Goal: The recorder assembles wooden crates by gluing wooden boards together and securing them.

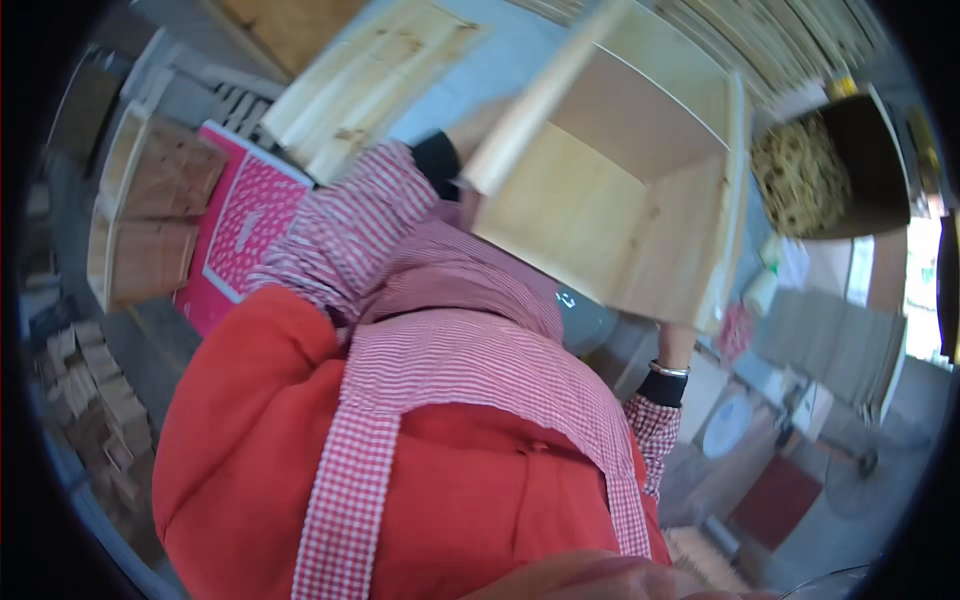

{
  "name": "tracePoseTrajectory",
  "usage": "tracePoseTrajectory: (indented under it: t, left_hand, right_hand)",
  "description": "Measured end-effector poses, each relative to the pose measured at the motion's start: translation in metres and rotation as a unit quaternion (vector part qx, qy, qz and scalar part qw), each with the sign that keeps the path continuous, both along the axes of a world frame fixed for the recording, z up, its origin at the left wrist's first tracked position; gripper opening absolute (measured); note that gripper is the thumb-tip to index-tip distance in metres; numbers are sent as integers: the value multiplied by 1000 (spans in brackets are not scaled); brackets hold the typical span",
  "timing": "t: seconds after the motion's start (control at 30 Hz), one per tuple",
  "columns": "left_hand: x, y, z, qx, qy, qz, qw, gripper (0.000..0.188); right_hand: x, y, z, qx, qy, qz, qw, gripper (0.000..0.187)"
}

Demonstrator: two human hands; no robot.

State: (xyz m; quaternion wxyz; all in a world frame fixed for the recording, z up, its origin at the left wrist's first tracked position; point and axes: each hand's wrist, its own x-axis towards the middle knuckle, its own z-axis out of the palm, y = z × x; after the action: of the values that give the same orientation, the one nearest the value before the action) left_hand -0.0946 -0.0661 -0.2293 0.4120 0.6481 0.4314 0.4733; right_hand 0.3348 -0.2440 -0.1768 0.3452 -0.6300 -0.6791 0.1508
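A light wooden box (590, 190) with an open top is tilted in front of my body, its bare inside facing me. My left hand (484, 127) is at the box's left wall, its fingers hidden behind the wood. Below the lower right corner, my right hand (677, 343) supports the box, a bracelet at its wrist. Those fingers are also hidden under the box. Both hands appear closed on its sides.
A knotty wooden panel (370, 80) lies on the pale blue table (500, 65). At left are a pink carton (235, 235) and wooden boxes (150, 250). A carton (880, 165) of pale curly strands (800, 180) stands at right. Boards (800, 40) are stacked at the back.
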Motion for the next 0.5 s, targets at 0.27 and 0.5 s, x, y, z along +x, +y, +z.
tracePoseTrajectory:
  t: [0.27,0.5]
  left_hand:
    - [42,-74,132,-320,-256,-55,911,54]
    - [-97,-145,90,108,116,551,820,34]
  right_hand:
    - [40,-17,-47,-49,-103,65,991,56]
    - [-36,-59,29,86,39,-106,990,48]
